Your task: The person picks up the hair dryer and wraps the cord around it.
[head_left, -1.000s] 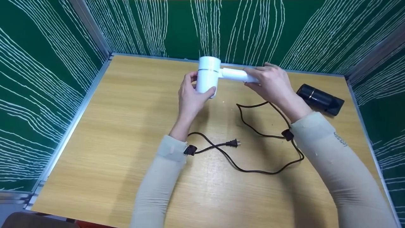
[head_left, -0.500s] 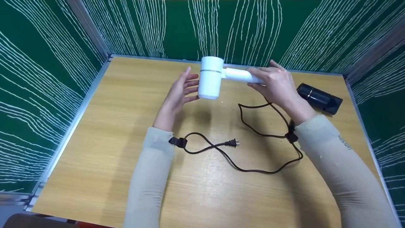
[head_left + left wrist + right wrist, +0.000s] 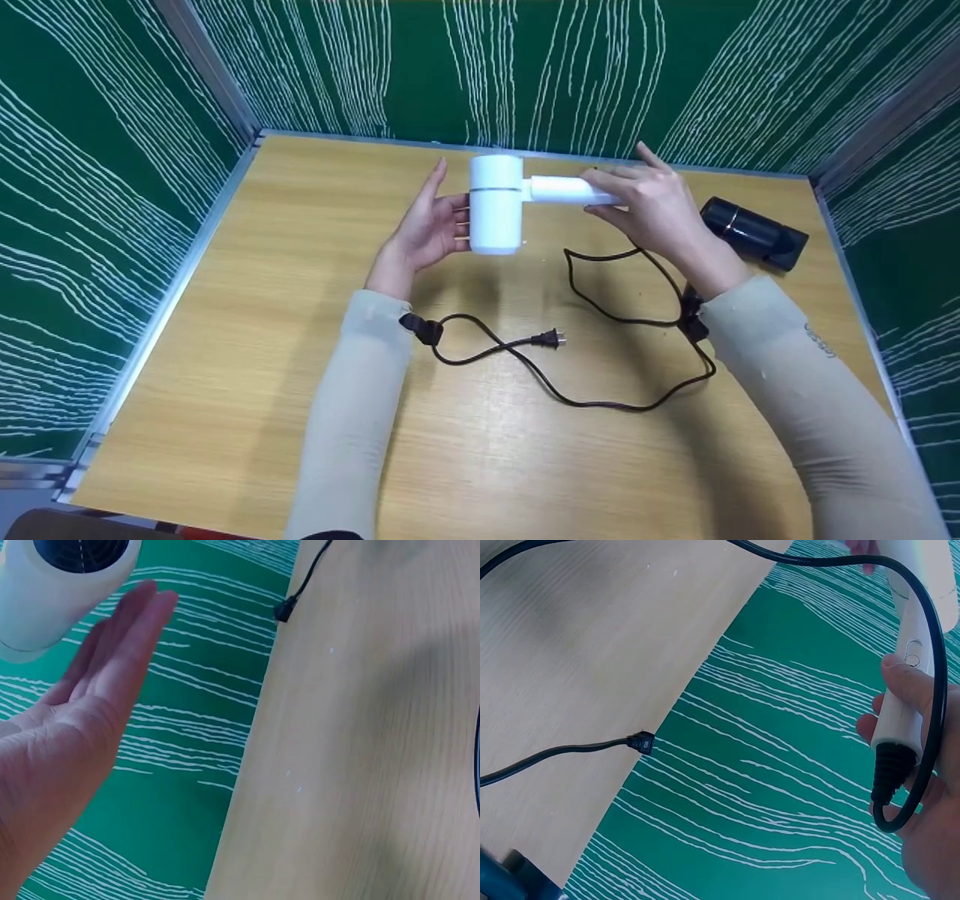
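Note:
A white hair dryer [image 3: 496,214] is held up above the table, its barrel upright and its handle pointing right. My right hand [image 3: 651,199] grips the handle near its end; in the right wrist view the fingers wrap the white handle [image 3: 898,718], and a black cord leaves its base. My left hand [image 3: 429,229] is beside the barrel with fingers extended and thumb up, its fingertips at the barrel's left side; whether they touch it I cannot tell. In the left wrist view the hand [image 3: 82,712] lies flat below the dryer's dark grille [image 3: 82,551].
On the wooden table [image 3: 225,360], the black cord [image 3: 611,406] loops across the middle, with its plug [image 3: 549,339] near the centre. A black cylindrical object [image 3: 754,232] lies at the right, close to my right wrist. Green panels [image 3: 420,75] with white lines stand around the table.
My left hand has let go of the barrel and moved left, its fingers straightening. The dryer, still in my right hand, has tilted slightly upright and come a little lower in view.

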Demonstrator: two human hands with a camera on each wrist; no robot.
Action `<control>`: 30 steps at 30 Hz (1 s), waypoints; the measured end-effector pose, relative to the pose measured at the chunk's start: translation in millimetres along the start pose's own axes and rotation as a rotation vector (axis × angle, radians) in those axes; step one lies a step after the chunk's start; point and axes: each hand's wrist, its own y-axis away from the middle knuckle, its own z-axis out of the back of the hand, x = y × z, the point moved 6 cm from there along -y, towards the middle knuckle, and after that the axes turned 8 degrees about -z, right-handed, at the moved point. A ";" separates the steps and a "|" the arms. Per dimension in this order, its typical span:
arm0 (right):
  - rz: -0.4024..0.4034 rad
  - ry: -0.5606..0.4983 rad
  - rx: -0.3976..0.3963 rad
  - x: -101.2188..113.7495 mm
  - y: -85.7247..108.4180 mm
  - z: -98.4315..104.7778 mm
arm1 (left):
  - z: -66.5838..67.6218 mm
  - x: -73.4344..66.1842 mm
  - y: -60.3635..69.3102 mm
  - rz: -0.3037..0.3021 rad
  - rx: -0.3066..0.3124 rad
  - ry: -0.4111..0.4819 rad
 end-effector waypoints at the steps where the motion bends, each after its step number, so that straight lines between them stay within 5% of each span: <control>1: 0.002 0.000 0.003 0.3 -0.3 -0.5 | -1.3 0.2 -0.2 -0.002 0.010 0.001; 11: -0.045 0.000 0.065 -5.6 -1.4 -6.7 | -4.9 1.9 1.0 -0.025 0.042 0.043; 17: -0.046 -0.016 0.058 -9.1 -0.7 -9.9 | -5.6 5.0 4.8 -0.053 0.050 -0.022; 30: -0.032 0.000 0.071 -9.9 -1.9 -16.2 | -12.0 7.4 0.4 -0.001 -0.123 -0.280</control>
